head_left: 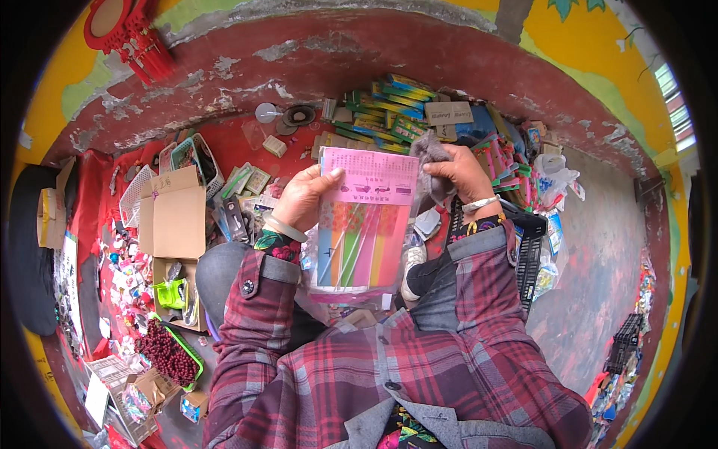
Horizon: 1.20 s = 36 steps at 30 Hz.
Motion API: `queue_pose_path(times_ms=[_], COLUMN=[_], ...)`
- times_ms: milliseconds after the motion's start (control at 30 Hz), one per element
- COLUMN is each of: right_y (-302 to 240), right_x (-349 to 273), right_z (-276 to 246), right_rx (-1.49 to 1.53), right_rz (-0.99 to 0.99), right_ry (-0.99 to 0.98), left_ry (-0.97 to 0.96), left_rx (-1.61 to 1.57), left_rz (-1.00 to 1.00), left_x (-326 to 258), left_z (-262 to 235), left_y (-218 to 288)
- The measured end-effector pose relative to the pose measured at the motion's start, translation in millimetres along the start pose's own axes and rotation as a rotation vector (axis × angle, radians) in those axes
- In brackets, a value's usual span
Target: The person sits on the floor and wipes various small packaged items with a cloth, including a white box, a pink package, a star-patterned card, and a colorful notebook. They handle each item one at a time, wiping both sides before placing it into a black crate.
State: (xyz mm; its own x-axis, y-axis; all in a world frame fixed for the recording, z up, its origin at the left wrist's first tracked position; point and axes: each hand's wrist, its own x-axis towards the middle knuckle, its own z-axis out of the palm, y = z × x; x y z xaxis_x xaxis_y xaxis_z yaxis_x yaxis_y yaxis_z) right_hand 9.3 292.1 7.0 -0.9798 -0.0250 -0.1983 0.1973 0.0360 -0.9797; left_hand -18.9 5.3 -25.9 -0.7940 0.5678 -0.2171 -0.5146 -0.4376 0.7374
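My left hand (301, 198) grips the left edge of a clear plastic packet (364, 224) with a pink card top and coloured paper strips inside, held upright in front of me. My right hand (462, 173) is closed on a grey cloth (432, 161) pressed against the packet's upper right corner. Both arms wear plaid red sleeves, and each wrist carries a bangle.
An open cardboard box (173, 217) lies at left beside white baskets (200, 159). Stacked green packets (381, 112) sit beyond the packet. A black crate (529, 254) stands at right. A green basket of dark red beads (168, 352) and small trinkets (123, 277) lie lower left.
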Motion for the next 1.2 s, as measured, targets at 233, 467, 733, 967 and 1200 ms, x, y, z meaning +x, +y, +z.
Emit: queue_pose_path(times_ms=[233, 467, 733, 967, 1200], right_y=[-4.7, -25.0, 33.9, 34.2, 43.5], right_x=[-2.3, -21.6, -1.9, 25.8, 30.2], right_z=[-10.4, 63.2, 129.7, 94.3, 55.1], right_rx=[0.307, 0.478, -0.821, -0.651, -0.541], right_rz=[-0.3, -0.478, -0.706, -0.743, -0.348], right_ry=[0.408, 0.324, 0.215, 0.374, 0.35], left_ry=[0.125, 0.082, -0.085, -0.054, -0.053], left_rx=[-0.094, -0.159, -0.343, -0.244, -0.287], left_rz=[0.132, 0.166, 0.13, 0.137, 0.217], left_x=[3.0, 6.1, 6.8, 0.1, -5.5], left_z=[-12.6, 8.5, 19.6, 24.4, 10.6], left_y=[2.6, -9.2, -28.8, -17.4, -6.2])
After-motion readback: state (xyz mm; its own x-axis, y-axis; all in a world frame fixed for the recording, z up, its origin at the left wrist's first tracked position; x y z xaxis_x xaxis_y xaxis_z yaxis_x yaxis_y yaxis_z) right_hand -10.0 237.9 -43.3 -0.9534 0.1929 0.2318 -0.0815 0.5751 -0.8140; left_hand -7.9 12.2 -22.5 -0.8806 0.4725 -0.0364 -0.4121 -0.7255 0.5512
